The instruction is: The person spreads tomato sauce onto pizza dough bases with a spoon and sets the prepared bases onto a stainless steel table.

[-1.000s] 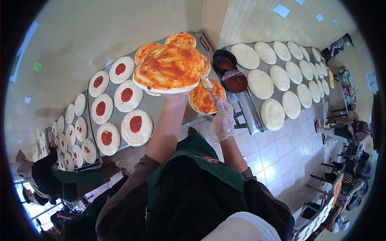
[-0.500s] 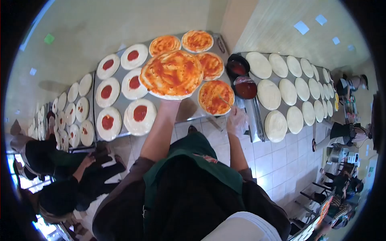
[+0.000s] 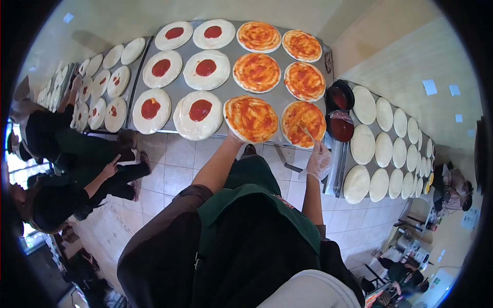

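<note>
Twelve rounds [image 3: 257,73] on the tabletop [image 3: 233,49], four across, three deep. The six to the right wear sauce spread almost to a pale rim; each of the six to the left has a red pool [image 3: 200,110] near its middle.

Right hand [image 3: 319,160]: clear glove, grip closed round a spoon [image 3: 309,134]. Spoon's head is at the sauce of the corner round [image 3: 299,117], front row, far right. Left hand [image 3: 236,137]: at the near edge of the next round [image 3: 250,119], fingers hidden beneath. Cannot tell whether that grip clasps the dough or only props it.

Two pots, one farther [image 3: 340,96] and one nearer [image 3: 341,128], stand just beside the tabletop's right end, sauce inside.

Step in hand, by my judgement: spreading. Best done with the spoon's back nearly flat, light pressure, circles widening from the middle. Thick streaks want drawing into the thin patches; stop short of the rim. Digging in with the tip would likely tear or drag soft dough. Left hand should carry weight on a broad palm, not pinch; a pinched edge would probably stretch. Keep the sleeve clear of wet sauce.
</note>
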`<state>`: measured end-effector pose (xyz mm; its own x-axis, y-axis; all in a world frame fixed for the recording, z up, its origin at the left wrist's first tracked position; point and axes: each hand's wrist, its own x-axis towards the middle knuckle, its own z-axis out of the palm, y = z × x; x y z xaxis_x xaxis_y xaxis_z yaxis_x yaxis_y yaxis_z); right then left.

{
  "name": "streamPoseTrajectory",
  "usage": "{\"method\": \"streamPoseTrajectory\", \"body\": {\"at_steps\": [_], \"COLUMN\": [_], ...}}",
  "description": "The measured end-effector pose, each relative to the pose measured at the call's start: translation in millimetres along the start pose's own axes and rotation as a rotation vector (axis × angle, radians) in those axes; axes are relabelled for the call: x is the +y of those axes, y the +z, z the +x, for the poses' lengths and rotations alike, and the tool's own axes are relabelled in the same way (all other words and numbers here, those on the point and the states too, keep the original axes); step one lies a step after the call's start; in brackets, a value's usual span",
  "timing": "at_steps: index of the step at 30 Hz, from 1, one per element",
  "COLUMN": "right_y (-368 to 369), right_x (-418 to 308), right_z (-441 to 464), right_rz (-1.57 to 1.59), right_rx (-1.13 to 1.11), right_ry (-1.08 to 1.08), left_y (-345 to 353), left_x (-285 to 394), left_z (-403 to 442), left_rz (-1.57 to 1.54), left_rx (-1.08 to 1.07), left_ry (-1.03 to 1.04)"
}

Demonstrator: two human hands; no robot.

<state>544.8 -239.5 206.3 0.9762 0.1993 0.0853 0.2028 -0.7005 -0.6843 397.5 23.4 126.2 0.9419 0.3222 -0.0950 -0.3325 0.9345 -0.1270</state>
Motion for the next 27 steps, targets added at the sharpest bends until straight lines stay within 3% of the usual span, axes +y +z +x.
{"method": "streamPoseTrajectory", "body": {"at_steps": [3, 6, 9, 11, 15, 17, 19, 24, 27], "right_y": [-7.5, -4.8, -4.7, 1.3, 2.6, 4.9, 7.0, 18.9, 27.9], "right_x": [-10.7, -7.9, -8.7, 3.0, 0.3, 5.4, 13.5, 17.7, -28.5], "right_z": [1.6, 6.1, 9.2, 17.3, 17.8, 21.5, 25.9, 29.0, 17.7], "right_rz": [-0.108, -0.023, 0.047, 0.113, 0.198, 0.219, 0.256, 0.440, 0.277], "right_rx": [0.053, -0.016, 0.011, 0.024, 0.038, 0.043, 0.047, 0.010, -0.215], "right_ry": [-0.110, -0.036, 0.004, 0.007, 0.052, 0.062, 0.063, 0.227, -0.046], "left_y": [-3.5, -9.7, 24.8, 26.6, 6.3, 5.0, 17.5, -16.9, -8.8], "left_x": [4.5, 13.1, -2.8, -13.4, -14.4, -20.3, -33.6, -30.2, -34.3], "left_z": [1.0, 6.1, -24.3, -53.5, -65.8, -65.0, -75.8, -71.6, -75.0], "left_rz": [-0.005, 0.056, 0.243, 0.023, 0.004, -0.013, 0.018, 0.104, 0.200], "left_rx": [0.002, 0.080, 0.242, 0.332, 0.403, 0.541, 0.814, 0.712, 0.803], "left_ry": [0.001, -0.042, 0.148, 0.170, 0.228, 0.249, 0.244, 0.255, 0.215]}}
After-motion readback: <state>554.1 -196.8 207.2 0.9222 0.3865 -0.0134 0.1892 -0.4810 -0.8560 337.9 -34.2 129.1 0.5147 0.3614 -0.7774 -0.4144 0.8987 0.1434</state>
